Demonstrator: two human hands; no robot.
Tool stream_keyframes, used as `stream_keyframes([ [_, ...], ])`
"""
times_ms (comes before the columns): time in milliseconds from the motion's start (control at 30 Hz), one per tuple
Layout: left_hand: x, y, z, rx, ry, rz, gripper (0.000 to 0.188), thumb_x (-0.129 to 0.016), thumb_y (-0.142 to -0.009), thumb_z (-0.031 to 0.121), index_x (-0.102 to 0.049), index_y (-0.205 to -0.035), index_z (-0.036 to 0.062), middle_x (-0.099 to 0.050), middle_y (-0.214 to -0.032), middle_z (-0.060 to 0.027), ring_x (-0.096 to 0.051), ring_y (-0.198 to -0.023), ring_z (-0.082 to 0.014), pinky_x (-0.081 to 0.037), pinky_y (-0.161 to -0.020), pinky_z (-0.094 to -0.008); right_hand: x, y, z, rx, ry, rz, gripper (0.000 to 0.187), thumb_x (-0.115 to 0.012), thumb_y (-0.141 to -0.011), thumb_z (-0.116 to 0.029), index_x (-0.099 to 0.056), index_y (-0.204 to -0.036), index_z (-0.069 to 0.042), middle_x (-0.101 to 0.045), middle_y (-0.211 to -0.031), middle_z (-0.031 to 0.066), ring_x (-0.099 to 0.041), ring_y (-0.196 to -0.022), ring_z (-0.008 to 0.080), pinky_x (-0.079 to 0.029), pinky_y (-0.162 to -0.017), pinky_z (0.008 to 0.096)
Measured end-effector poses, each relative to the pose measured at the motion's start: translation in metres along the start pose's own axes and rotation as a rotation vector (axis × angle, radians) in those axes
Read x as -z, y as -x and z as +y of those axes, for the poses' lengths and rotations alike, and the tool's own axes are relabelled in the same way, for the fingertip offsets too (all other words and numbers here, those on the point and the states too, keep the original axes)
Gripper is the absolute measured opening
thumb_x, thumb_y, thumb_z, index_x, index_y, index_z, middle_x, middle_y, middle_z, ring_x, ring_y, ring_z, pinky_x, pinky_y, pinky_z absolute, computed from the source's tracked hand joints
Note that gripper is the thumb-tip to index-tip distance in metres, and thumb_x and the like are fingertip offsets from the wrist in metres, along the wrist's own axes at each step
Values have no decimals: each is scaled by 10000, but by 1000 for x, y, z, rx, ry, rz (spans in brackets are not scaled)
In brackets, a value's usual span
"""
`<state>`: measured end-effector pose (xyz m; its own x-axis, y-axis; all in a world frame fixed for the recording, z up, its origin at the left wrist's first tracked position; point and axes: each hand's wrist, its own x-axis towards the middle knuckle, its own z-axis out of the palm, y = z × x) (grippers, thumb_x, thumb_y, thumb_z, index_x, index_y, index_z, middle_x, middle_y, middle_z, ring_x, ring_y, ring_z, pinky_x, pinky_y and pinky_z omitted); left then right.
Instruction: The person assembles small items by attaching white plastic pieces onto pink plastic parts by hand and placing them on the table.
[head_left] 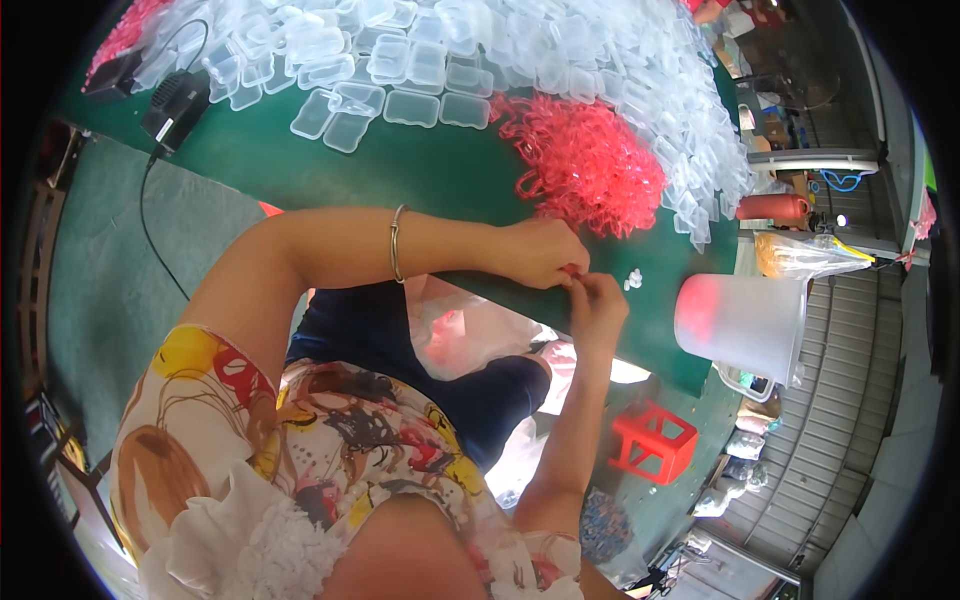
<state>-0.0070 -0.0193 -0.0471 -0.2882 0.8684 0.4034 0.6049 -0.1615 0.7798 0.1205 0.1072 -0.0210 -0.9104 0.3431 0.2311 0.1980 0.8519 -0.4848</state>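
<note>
My left hand [545,252], with a metal bracelet on its forearm, is closed in a pinch over the green table's near edge. My right hand [600,308] meets it from the right, fingertips pressed together. Between the fingertips of both hands shows a bit of a small red plastic piece [571,270]; most of it is covered. Just beyond my hands lies a heap of glossy red plastic loops [590,165]. A few tiny white pieces [633,279] rest on the table beside my right hand.
Clear plastic cases [410,108] are piled across the far side of the green table [420,170]. A black adapter [178,108] with a cable sits at the left. Right of my hands stands a translucent bucket [750,320]; a red stool [655,443] is on the floor below.
</note>
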Motion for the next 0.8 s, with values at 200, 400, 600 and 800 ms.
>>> stream_keyframes([
  [200,-1,2,-5,17,63,26,144,-640,-725,175,-637,-814,61,-624,-744,-120,-612,-752,-318,-465,-657,-422,-2,3,4,4,-178,5,79,-682,-767,-42,-637,-788,19,-598,-707,107,-568,-580,174,-449,-552,274],
  [400,2,0,-3,25,35,-7,172,-659,-721,126,-632,-870,44,-618,-738,-104,-612,-707,-283,-465,-629,-371,29,-1,52,20,185,368,66,-636,-798,-51,-661,-833,0,-635,-767,113,-598,-621,203,-475,-586,305],
  [600,2,0,-2,-9,34,-9,164,-656,-716,114,-628,-859,39,-621,-736,-102,-613,-703,-284,-467,-626,-370,25,-4,78,-23,234,327,89,-651,-764,-49,-655,-842,-7,-625,-750,126,-602,-600,223,-478,-570,327],
  [800,-4,1,-12,-42,73,39,140,-664,-700,147,-627,-795,52,-623,-721,-105,-616,-714,-310,-463,-623,-405,20,1,52,7,158,341,138,-614,-768,-3,-644,-902,2,-606,-767,116,-583,-625,206,-471,-589,304],
])
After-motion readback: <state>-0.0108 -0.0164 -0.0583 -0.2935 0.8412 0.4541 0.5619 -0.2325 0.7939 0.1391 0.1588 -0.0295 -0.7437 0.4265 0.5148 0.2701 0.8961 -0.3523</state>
